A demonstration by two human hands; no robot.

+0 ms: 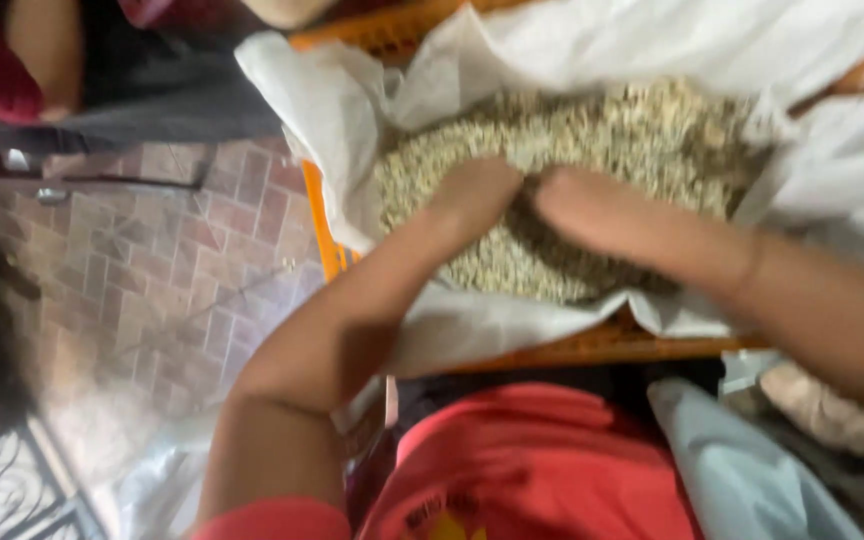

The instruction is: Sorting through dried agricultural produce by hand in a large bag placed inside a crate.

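Two bare hands pressed into a heap of pale grain, seen from above.

Grain [592,170], greenish-tan & small, fills a white liner [652,50] spread inside an orange crate [592,348]. Left hand [472,192] rests on the grain near its middle, fingers curled under, looks loosely closed; can't tell if it grips any, pic is blurred. Right hand [592,208] lies just beside it on the grain, fingers together & fairly flat, tips almost touching the left hand; nothing seen held. Both forearms cross the crate's near rim. Below the crate: person's red shirt [532,460], w/ pale cloth [742,470] to its right. Left of the crate: reddish brick-tile floor [152,270]. Above-left of the crate, another person's arm [42,50], well apart.
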